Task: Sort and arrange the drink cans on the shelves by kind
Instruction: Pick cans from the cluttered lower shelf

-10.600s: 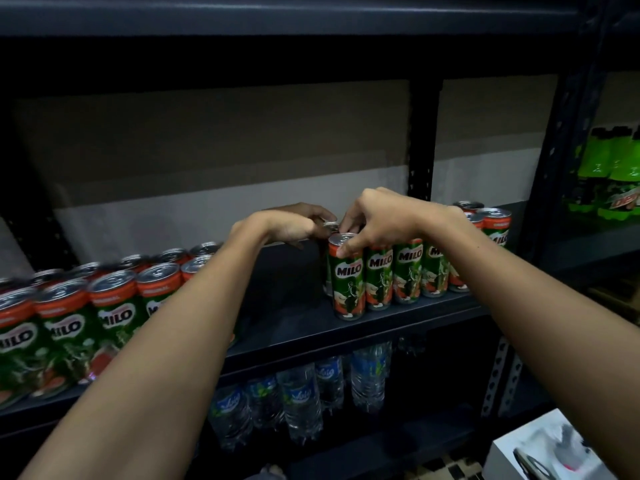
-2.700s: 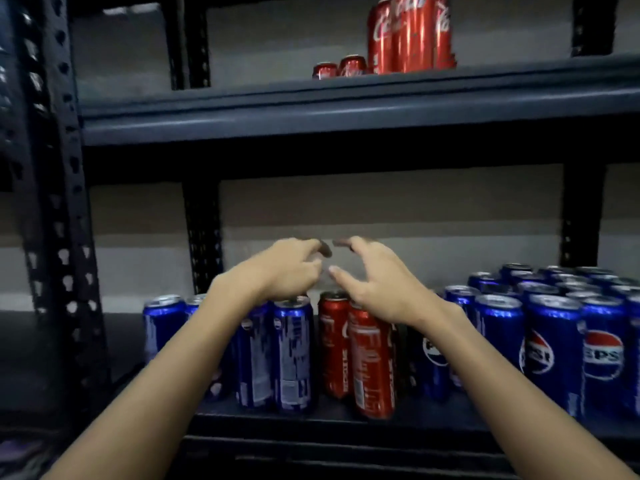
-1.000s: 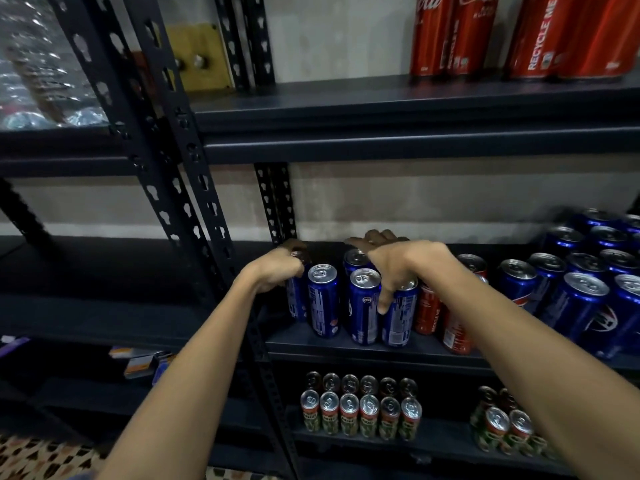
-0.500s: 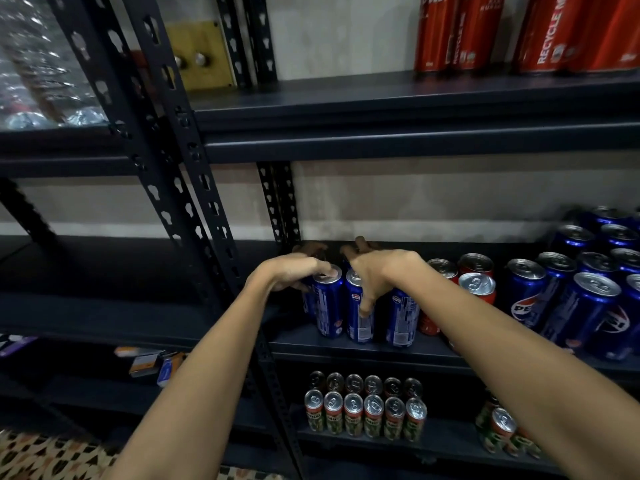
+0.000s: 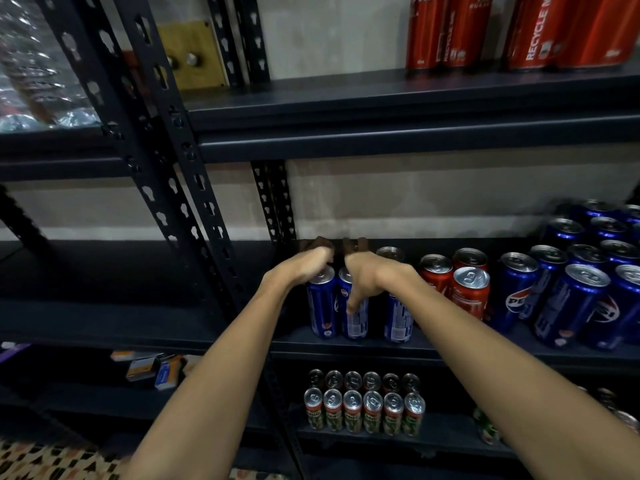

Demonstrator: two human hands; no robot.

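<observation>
Both hands work a cluster of blue cans (image 5: 353,306) at the left end of the middle shelf (image 5: 346,351), w/ red cans (image 5: 469,289) standing just beside them on the right and a bigger block of blue Pepsi cans (image 5: 568,292) beyond that.

Risk, as a judgement: the blue cans stand tight together near the shelf's front lip, so a push or pull from above could tip one fwd off the edge, or knock it into the red cans next door. Those reds sit between two blue groups, so sliding blues to the right likely shoves or topples them. The narrow cans look top-heavy when gripped by the rim alone. Green cans (image 5: 363,407) on the shelf below sit right under any drop.

Left hand (image 5: 304,266): fingers curled down over the top of the leftmost blue can, resting on or gripping its rim; how firm, can't tell, since fingertips are in shadow behind.

Right hand (image 5: 363,275): fingers curled over the tops of the next cans back, thumb (image 5: 353,299) pressed down the front of the middle blue can. Looks like a clamp on that can, approx. half closed.
</observation>
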